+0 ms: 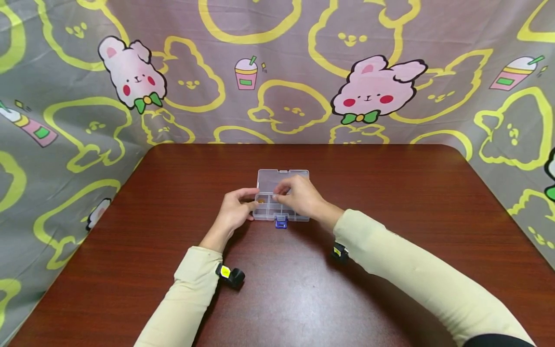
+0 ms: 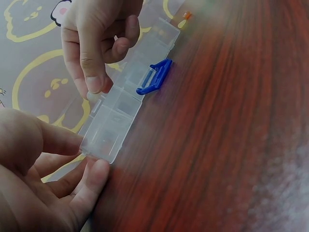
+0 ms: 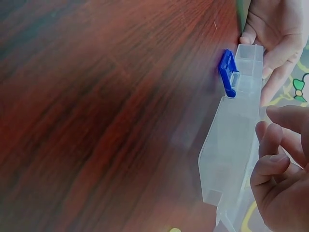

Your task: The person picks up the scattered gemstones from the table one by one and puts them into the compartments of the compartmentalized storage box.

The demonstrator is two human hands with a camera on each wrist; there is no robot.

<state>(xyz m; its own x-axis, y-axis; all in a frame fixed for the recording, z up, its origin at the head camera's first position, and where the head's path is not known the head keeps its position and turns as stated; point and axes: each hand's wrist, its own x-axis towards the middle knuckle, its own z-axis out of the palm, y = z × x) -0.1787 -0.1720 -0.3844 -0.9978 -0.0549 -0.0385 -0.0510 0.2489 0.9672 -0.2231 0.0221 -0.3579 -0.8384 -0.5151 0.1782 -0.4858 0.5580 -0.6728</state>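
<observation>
A clear plastic compartment box sits on the table with its lid raised at the back and a blue latch hanging at the front. My left hand holds the box's left end, thumb at the front and fingers behind in the left wrist view. Over the compartments, my right hand pinches a small pale piece between thumb and fingertips; its exact kind cannot be made out. A small amber piece lies in a left back compartment. The right hand hides part of the box.
The box stands on a brown wooden table. Behind and beside the table hangs a patterned cloth. In the left wrist view, a small orange spot shows past the box's far end.
</observation>
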